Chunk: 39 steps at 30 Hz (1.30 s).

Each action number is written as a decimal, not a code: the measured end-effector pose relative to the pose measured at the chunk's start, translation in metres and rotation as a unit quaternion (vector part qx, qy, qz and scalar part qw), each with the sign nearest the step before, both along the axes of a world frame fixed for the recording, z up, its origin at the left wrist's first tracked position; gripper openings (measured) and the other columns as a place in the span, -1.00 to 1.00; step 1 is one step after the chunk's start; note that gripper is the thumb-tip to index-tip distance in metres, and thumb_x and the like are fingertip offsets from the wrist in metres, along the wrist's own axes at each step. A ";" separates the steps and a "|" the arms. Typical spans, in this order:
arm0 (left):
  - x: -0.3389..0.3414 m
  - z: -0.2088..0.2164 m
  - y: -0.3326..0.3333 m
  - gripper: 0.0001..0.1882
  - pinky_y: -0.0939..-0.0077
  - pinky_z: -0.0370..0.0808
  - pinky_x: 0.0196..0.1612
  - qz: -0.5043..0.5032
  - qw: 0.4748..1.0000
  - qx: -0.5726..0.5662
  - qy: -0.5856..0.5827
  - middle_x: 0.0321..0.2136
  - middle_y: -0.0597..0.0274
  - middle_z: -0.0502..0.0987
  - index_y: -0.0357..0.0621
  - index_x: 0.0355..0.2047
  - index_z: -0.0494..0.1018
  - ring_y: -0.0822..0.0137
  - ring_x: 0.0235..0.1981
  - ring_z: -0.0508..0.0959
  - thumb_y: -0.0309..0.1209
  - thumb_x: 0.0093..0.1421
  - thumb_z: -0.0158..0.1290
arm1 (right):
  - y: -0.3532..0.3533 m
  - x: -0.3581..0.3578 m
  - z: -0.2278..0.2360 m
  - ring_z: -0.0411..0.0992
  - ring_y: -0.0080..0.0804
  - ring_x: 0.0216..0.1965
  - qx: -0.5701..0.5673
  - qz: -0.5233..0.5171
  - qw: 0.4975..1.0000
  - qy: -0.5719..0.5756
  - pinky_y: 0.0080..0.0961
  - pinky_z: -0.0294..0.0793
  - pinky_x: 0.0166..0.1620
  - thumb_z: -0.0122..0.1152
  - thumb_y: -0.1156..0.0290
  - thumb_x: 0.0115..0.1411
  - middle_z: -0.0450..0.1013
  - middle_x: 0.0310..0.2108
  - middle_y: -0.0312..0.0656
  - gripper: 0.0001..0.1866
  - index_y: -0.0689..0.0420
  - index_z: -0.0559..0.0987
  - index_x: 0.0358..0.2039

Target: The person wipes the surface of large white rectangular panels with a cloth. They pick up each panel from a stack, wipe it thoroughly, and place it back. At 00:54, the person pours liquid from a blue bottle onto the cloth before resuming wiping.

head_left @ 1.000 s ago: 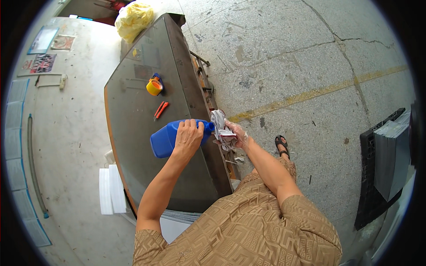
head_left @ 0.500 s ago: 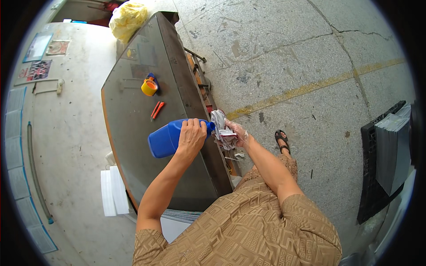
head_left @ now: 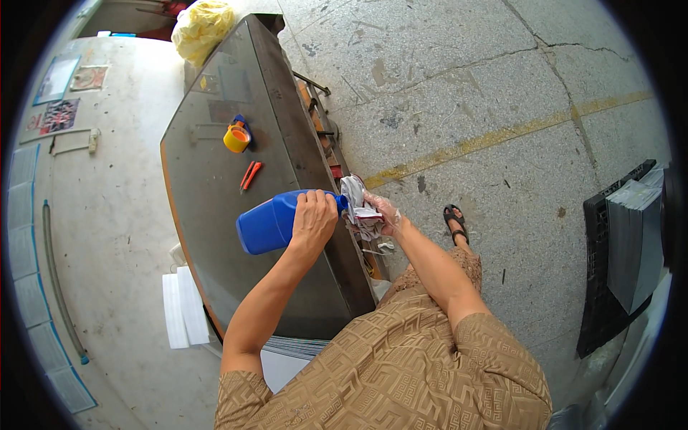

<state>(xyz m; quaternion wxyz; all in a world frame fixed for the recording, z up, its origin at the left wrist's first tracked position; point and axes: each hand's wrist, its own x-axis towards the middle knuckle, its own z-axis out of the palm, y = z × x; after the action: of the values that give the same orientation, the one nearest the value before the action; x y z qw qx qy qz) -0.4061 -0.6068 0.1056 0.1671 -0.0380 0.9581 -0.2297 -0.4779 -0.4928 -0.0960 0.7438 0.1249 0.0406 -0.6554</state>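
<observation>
My left hand is closed round the neck end of a blue plastic bottle, which lies tilted on its side above the dark tabletop. Its mouth points right and meets a bunched white and grey rag with dark red edging. That rag is gripped by my right hand, which wears a thin clear plastic glove, just past the table's right edge. Whether liquid leaves the bottle cannot be seen.
On the dark glossy table lie a roll of yellow tape in a dispenser and a red utility knife. A yellow plastic bag sits at its far end. White foam sheets stand left; a grey stack on a black pallet is right.
The view has shifted slightly, and the table things sit a little lower left to higher in the picture. Both hands keep their hold, bottle mouth still against the rag.
</observation>
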 end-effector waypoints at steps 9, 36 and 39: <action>-0.007 -0.005 0.005 -0.87 0.35 0.36 -0.27 -0.004 1.000 -0.010 -0.019 -0.45 0.17 0.48 -0.18 -0.38 0.50 0.25 -0.35 0.49 -0.41 0.11 0.03 | 0.003 -0.001 -0.006 0.58 -0.20 -0.20 0.021 -0.008 1.000 -0.002 0.00 0.63 -0.05 0.14 0.04 0.32 0.58 -0.18 -0.10 -0.58 0.10 0.53 -0.01; 0.002 0.021 0.000 -0.80 0.29 0.40 -0.26 0.029 1.000 0.011 0.005 -0.43 0.12 0.47 -0.21 -0.25 0.48 0.18 -0.32 0.51 -0.45 0.09 0.06 | -0.007 -0.002 -0.002 0.58 -0.15 -0.18 0.003 0.011 1.000 -0.005 0.06 0.63 -0.07 0.11 0.01 0.33 0.57 -0.18 -0.07 -0.55 0.10 0.51 0.02; 0.012 0.034 -0.007 -0.77 0.26 0.41 -0.25 0.054 0.998 0.013 0.016 -0.40 0.11 0.46 -0.18 -0.20 0.47 0.16 -0.31 0.51 -0.44 0.10 0.10 | -0.013 -0.003 0.006 0.57 -0.10 -0.14 -0.007 0.007 1.000 0.007 0.06 0.63 -0.08 0.07 0.01 0.35 0.55 -0.12 -0.02 -0.52 0.13 0.48 0.07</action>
<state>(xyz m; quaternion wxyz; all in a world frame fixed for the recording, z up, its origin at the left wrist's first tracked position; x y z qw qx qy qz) -0.3942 -0.6136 0.1399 0.1639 -0.0910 0.9601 -0.2077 -0.4808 -0.5054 -0.0903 0.7489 0.1144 0.0419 -0.6514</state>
